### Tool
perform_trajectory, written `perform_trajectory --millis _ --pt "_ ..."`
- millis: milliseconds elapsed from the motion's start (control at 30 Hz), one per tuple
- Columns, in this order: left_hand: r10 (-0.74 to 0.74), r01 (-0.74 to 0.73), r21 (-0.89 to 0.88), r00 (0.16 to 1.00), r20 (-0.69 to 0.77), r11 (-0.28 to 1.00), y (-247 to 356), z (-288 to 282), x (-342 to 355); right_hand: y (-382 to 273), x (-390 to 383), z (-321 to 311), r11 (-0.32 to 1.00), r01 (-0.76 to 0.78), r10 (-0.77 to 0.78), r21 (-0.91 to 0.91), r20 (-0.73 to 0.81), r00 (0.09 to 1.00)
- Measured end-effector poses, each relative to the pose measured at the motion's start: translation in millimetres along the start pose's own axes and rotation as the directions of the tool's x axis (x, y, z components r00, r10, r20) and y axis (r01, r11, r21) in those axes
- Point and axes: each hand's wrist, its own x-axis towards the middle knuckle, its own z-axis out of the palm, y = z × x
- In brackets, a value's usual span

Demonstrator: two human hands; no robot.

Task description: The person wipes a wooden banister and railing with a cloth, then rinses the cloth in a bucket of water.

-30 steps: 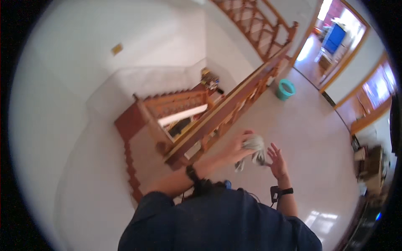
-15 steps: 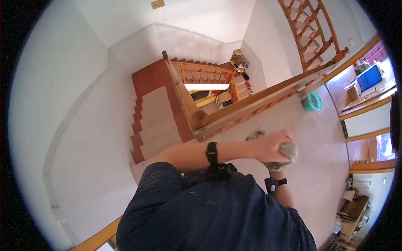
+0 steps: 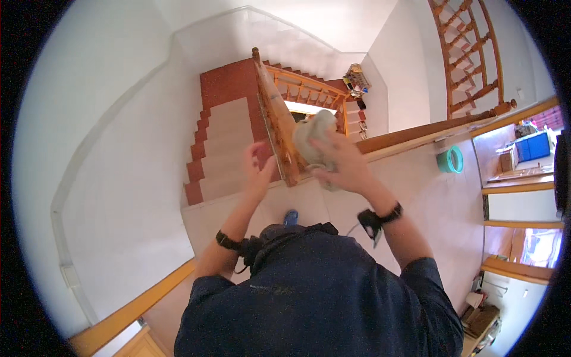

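A grey-green cloth (image 3: pixel 315 134) hangs at the corner of the wooden stair railing (image 3: pixel 273 107), covering the top of the corner post. My right hand (image 3: pixel 348 166) grips the cloth from the right and is smeared by motion. Whether the cloth rests on the post or is just above it, I cannot tell. My left hand (image 3: pixel 259 169) is raised to the left of the post, fingers apart and curved, with nothing in it. Black bands with small dark devices sit on both wrists.
Red-edged stairs (image 3: pixel 223 137) go down beyond the railing at the left. A turquoise bucket (image 3: pixel 450 159) stands on the pale floor near the long handrail (image 3: pixel 428 131). A blue shoe (image 3: pixel 290 218) shows below me. Doorways line the right side.
Both hands were together on the cloth at the right. Now my left hand has let go and moved left, while my right hand has brought the cloth left to the railing's corner post.
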Motion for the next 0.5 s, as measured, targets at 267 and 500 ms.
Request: perform_trajectory --millis 267,500 --pt "-0.370 0.358 0.136 0.926 0.076 0.924 -48.9 -33.3 -78.3 18.5 68.1 71.5 0.988 0.012 0.051 -0.157 0.390 0.919" --pt "-0.228 0.223 0.112 0.973 0.037 0.968 -40.5 18.2 -71.9 45.2 138.3 94.7 0.990 -0.002 -0.121 0.139 0.870 0.479"
